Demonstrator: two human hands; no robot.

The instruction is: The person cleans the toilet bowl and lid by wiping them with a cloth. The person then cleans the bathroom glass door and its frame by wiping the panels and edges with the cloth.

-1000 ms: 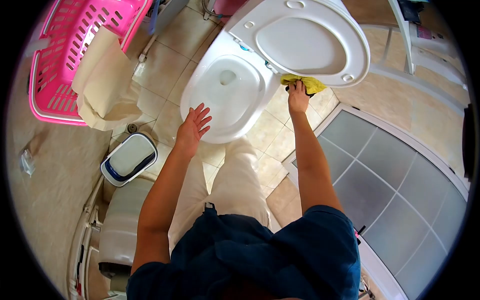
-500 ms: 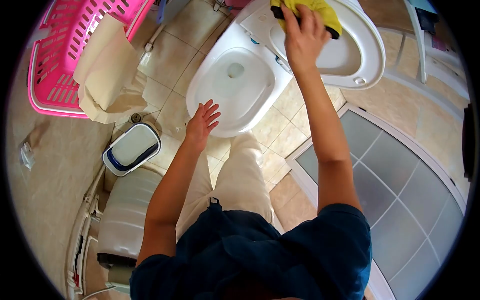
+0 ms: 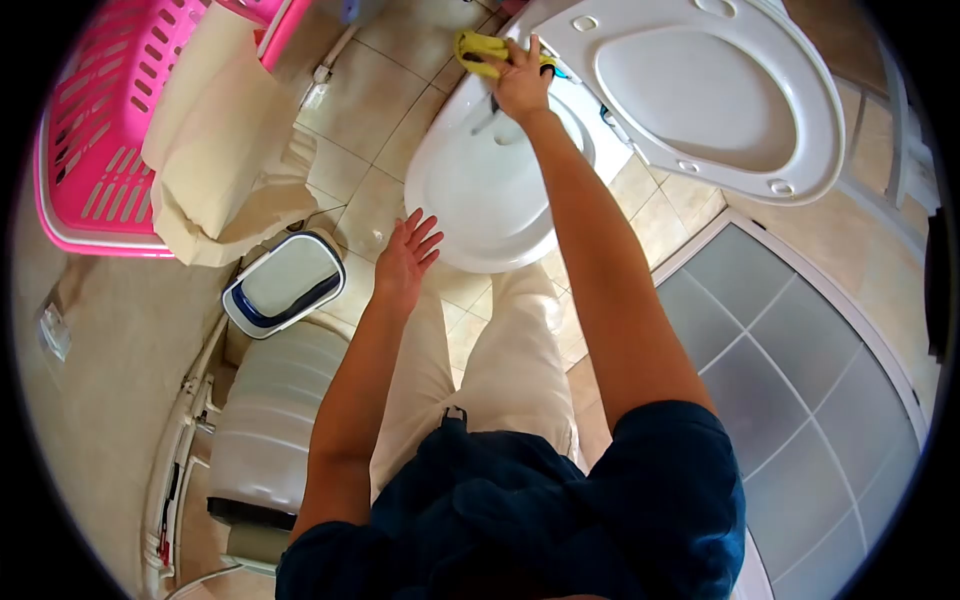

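My right hand (image 3: 522,88) grips a yellow cloth (image 3: 478,50) with dark edging at the back left rim of the white toilet (image 3: 460,205), close to the seat hinges. Part of the cloth is hidden behind my fingers. The toilet seat (image 3: 822,110) is swung up and leans to the right of the bowl. My left hand (image 3: 402,258) hovers near the front left edge of the bowl, empty, its fingers spread.
At upper left, a pink basket (image 3: 95,235) has beige paper or cloth (image 3: 215,150) hanging over its side. A white-and-blue bucket (image 3: 235,310) stands below it, beside a ribbed plastic container (image 3: 270,420). A frosted panel door (image 3: 790,370) borders the right.
My right hand has moved the cloth left from the raised seat to the bowl's back rim. The view has shifted slightly. My left hand stays open near the bowl.
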